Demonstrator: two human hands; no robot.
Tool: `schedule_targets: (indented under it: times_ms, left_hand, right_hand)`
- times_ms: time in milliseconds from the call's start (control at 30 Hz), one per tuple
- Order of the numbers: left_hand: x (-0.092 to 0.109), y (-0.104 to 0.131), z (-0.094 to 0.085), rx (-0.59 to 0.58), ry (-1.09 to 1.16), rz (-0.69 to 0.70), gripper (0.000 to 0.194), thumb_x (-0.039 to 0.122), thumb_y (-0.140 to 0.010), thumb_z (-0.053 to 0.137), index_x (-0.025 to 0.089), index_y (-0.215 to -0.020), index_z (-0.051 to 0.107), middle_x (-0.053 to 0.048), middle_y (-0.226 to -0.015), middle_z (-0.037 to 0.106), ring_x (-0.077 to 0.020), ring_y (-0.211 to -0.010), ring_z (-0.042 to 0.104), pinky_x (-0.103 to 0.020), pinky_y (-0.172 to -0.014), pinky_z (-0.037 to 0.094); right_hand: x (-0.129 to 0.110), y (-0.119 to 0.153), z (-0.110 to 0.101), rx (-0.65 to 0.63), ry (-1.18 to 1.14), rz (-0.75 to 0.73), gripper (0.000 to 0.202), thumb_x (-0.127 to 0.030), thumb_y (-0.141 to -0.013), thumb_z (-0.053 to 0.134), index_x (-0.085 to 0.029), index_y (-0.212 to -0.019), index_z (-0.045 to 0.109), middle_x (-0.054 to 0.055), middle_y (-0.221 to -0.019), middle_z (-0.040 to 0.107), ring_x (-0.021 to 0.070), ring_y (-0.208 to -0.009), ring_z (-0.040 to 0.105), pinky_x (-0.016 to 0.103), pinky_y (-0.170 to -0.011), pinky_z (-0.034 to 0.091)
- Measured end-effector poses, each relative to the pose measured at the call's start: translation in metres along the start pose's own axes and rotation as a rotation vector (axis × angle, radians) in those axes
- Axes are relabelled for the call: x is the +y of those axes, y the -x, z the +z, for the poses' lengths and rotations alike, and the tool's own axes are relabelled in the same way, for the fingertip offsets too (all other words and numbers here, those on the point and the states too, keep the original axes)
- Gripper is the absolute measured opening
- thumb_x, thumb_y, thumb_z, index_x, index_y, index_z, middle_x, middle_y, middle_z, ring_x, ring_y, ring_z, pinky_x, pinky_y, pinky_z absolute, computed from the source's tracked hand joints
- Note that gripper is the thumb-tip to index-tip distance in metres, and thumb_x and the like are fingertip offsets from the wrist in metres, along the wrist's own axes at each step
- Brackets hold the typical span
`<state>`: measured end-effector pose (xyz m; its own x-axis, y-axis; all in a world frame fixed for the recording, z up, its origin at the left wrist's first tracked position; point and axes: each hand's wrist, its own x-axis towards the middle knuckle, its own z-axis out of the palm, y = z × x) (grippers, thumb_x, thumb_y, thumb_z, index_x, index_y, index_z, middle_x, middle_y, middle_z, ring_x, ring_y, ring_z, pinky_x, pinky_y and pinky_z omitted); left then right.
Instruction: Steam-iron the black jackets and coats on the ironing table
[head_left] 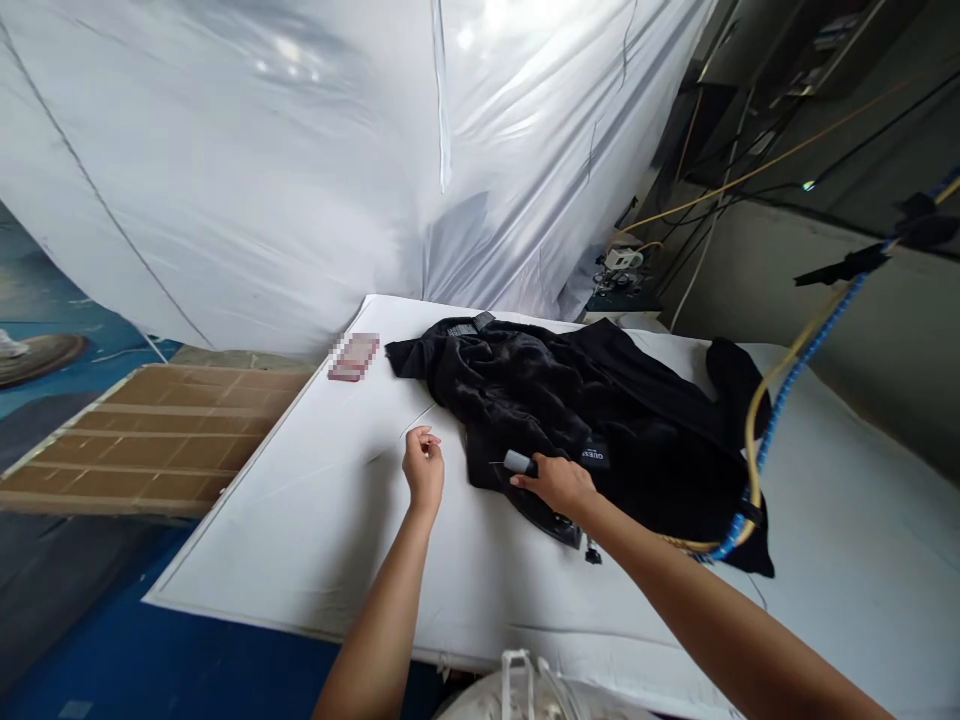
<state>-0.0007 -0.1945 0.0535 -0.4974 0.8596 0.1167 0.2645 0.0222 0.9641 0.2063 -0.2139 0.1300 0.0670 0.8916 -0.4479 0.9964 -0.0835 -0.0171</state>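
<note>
My right hand [561,486] is closed around the grey-tipped handle of a steam iron [551,517], whose dark sole and small black knob show below my fingers. The iron rests at the near edge of a black garment [517,385] with a furry-looking inside and a "GUESS" label [594,456]. Left of the garment, my left hand [424,465] is raised over the white table [450,560], fingers curled in. A thin thread-like line [418,421] shows just above it; I cannot tell whether the fingers hold it.
A blue and yellow hose [780,400] hangs over the garment's right side. A blurred-out reddish item [355,357] lies at the table's left edge. Taped cardboard [165,430] is on the left. White plastic sheeting [300,180] hangs behind the table, with cables [757,165] at upper right.
</note>
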Motion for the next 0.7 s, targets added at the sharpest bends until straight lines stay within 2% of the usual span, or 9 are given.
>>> schedule_targets:
  times_ms: [167, 300, 433, 533, 633, 700]
  left_hand:
    - [-0.013, 0.01, 0.013, -0.099, -0.12, -0.057, 0.024, 0.006, -0.072, 0.042, 0.023, -0.089, 0.047, 0.002, -0.073, 0.06, -0.0119, -0.07, 0.057, -0.024, -0.071, 0.043]
    - [-0.018, 0.013, 0.026, -0.209, -0.337, -0.116, 0.021, 0.006, -0.073, 0.045, 0.022, -0.087, 0.048, -0.001, -0.079, 0.063, -0.016, -0.079, 0.058, -0.028, -0.074, 0.04]
    - [-0.014, 0.007, 0.041, -0.267, -0.454, -0.121, 0.02, 0.013, -0.07, 0.056, 0.022, -0.086, 0.048, -0.003, -0.084, 0.064, -0.019, -0.086, 0.056, -0.031, -0.079, 0.037]
    - [-0.008, 0.0, 0.053, -0.378, -0.526, -0.082, 0.02, 0.015, -0.067, 0.062, 0.023, -0.081, 0.049, -0.001, -0.078, 0.062, -0.018, -0.083, 0.055, -0.03, -0.08, 0.036]
    - [-0.006, -0.007, 0.06, -0.544, -0.575, -0.005, 0.014, 0.009, -0.07, 0.054, 0.023, -0.072, 0.052, 0.001, -0.073, 0.058, -0.0142, -0.077, 0.055, -0.025, -0.075, 0.037]
    - [-0.008, -0.01, 0.061, -0.61, -0.564, 0.061, 0.019, 0.004, -0.071, 0.049, 0.022, -0.07, 0.054, 0.001, -0.077, 0.058, -0.0122, -0.077, 0.055, -0.022, -0.073, 0.038]
  right_hand:
    - [0.049, 0.011, 0.005, 0.024, -0.035, 0.142, 0.06, -0.072, -0.072, 0.036, -0.023, -0.101, 0.056, 0.008, -0.091, 0.065, 0.0284, -0.089, 0.06, 0.037, -0.07, 0.043]
    - [0.073, 0.02, 0.008, 0.022, -0.048, 0.194, 0.063, -0.073, -0.072, 0.033, -0.022, -0.101, 0.057, 0.009, -0.09, 0.065, 0.0288, -0.088, 0.06, 0.037, -0.068, 0.043]
    - [0.081, 0.025, 0.004, 0.002, -0.07, 0.172, 0.064, -0.072, -0.071, 0.037, -0.022, -0.107, 0.056, 0.01, -0.095, 0.064, 0.0281, -0.091, 0.059, 0.035, -0.069, 0.043]
    - [0.08, 0.023, 0.0, -0.003, -0.053, 0.121, 0.064, -0.069, -0.07, 0.043, -0.023, -0.111, 0.055, 0.009, -0.099, 0.064, 0.0273, -0.094, 0.058, 0.033, -0.071, 0.042]
    - [0.075, 0.019, -0.002, -0.006, -0.035, 0.093, 0.06, -0.069, -0.07, 0.044, -0.024, -0.107, 0.057, 0.008, -0.096, 0.065, 0.0265, -0.092, 0.059, 0.033, -0.07, 0.042]
    - [0.07, 0.016, -0.001, 0.002, -0.039, 0.086, 0.058, -0.069, -0.07, 0.043, -0.025, -0.103, 0.058, 0.007, -0.094, 0.065, 0.0264, -0.09, 0.06, 0.033, -0.068, 0.042]
